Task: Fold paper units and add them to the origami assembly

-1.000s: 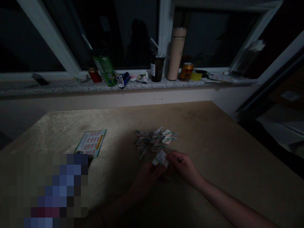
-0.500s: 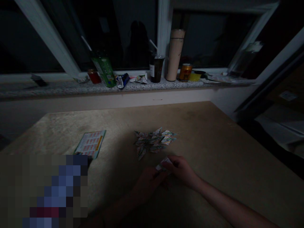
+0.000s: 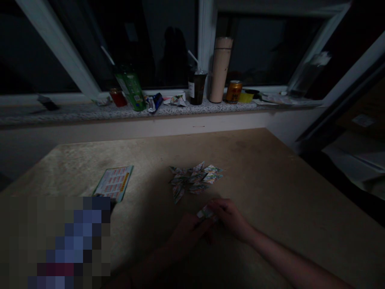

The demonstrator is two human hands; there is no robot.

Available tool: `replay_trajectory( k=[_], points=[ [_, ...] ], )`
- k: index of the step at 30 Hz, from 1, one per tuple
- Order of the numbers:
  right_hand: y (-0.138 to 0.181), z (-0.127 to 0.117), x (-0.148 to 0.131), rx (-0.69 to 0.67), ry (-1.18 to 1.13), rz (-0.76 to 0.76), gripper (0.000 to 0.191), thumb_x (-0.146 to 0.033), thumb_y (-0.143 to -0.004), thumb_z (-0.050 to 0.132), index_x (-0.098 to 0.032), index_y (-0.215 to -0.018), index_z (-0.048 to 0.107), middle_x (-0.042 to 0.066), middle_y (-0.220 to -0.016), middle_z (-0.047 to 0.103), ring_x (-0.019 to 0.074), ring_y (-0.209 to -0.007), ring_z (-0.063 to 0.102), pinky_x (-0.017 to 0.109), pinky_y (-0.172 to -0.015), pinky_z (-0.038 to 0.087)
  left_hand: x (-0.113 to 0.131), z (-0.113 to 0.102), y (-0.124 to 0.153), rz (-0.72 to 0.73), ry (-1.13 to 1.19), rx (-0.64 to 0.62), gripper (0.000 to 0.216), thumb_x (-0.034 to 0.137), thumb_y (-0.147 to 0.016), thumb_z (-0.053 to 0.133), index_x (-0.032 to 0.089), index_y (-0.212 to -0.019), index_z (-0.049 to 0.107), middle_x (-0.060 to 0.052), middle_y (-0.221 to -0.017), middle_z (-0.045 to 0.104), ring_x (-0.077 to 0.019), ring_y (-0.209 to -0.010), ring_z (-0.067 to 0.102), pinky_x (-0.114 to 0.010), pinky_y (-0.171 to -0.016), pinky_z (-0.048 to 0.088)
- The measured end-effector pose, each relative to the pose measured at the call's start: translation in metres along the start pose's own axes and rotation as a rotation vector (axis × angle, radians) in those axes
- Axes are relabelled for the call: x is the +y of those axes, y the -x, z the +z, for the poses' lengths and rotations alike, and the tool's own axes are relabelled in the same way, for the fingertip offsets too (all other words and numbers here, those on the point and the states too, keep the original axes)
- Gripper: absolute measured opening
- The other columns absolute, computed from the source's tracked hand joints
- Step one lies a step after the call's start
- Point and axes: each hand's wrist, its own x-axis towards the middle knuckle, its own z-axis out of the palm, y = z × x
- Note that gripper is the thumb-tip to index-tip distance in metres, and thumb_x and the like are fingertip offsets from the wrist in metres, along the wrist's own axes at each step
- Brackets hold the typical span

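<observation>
A small folded piece of printed paper (image 3: 205,212) is between my two hands, just above the table. My left hand (image 3: 190,229) grips it from the left, in deep shadow. From the right, my right hand (image 3: 227,213) pinches its upper edge, fingers bent over the paper. Parts of the paper are hidden behind the fingers. Just beyond my hands lies a cluster of several pointed folded paper pieces (image 3: 197,177), printed in green, white and red.
A printed card sheet (image 3: 114,182) lies on the wooden table (image 3: 252,160) at left. On the granite sill (image 3: 99,114) stand a green bottle (image 3: 132,90), a drink cup (image 3: 197,88), a tall pinkish flask (image 3: 221,70) and an orange can (image 3: 234,92). A blurred patch covers the lower left.
My right fingers have moved slightly over the paper, covering more of its upper right part. The left hand stays nearly still, and the paper cluster has not changed.
</observation>
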Motion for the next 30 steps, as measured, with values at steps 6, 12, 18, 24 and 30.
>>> replay_trajectory(
  k=[6, 12, 18, 24, 30],
  points=[
    [0.001, 0.005, 0.003, 0.053, 0.022, -0.033, 0.039, -0.048, -0.084, 0.044, -0.016, -0.065, 0.055, -0.002, -0.055, 0.05, 0.0094, -0.048, 0.045, 0.019, -0.043, 0.035, 0.001, 0.0, 0.0, 0.044, -0.046, -0.007, 0.047, 0.043, -0.084, 0.04, 0.015, -0.062, 0.071, -0.002, -0.06, 0.069, -0.0162, -0.059, 0.061, -0.021, -0.061, 0.042],
    [0.0, 0.005, 0.003, 0.037, 0.014, -0.02, 0.039, -0.049, -0.084, 0.045, -0.017, -0.063, 0.054, -0.003, -0.051, 0.048, 0.0084, -0.043, 0.043, 0.018, -0.039, 0.034, 0.002, 0.001, 0.001, 0.045, -0.048, -0.013, 0.048, 0.041, -0.086, 0.037, 0.016, -0.063, 0.071, -0.002, -0.063, 0.071, -0.0168, -0.063, 0.063, -0.021, -0.065, 0.043],
    [-0.005, 0.006, 0.003, -0.017, -0.034, 0.061, 0.037, -0.05, -0.073, 0.059, -0.015, -0.061, 0.059, -0.003, -0.048, 0.051, 0.0079, -0.041, 0.044, 0.018, -0.039, 0.034, 0.0, 0.001, 0.0, 0.045, -0.084, -0.028, 0.051, 0.042, -0.086, 0.036, 0.016, -0.058, 0.07, -0.002, -0.058, 0.069, -0.0169, -0.061, 0.063, -0.021, -0.065, 0.042],
    [-0.003, 0.011, 0.0, 0.024, 0.004, 0.114, 0.033, -0.045, -0.07, 0.061, -0.014, -0.059, 0.058, -0.003, -0.047, 0.053, 0.0082, -0.038, 0.046, 0.018, -0.036, 0.034, -0.003, 0.001, 0.0, 0.069, -0.165, -0.063, 0.051, 0.04, -0.087, 0.034, 0.017, -0.06, 0.071, -0.003, -0.059, 0.07, -0.0178, -0.059, 0.063, -0.022, -0.064, 0.042],
    [-0.002, 0.016, 0.004, 0.165, -0.022, 0.161, 0.027, -0.039, -0.07, 0.063, -0.014, -0.059, 0.059, -0.003, -0.048, 0.054, 0.0073, -0.04, 0.046, 0.017, -0.038, 0.035, -0.002, 0.002, -0.001, 0.071, -0.135, -0.026, 0.05, 0.038, -0.087, 0.034, 0.017, -0.056, 0.068, -0.002, -0.055, 0.068, -0.017, -0.055, 0.061, -0.022, -0.06, 0.043]
  ],
)
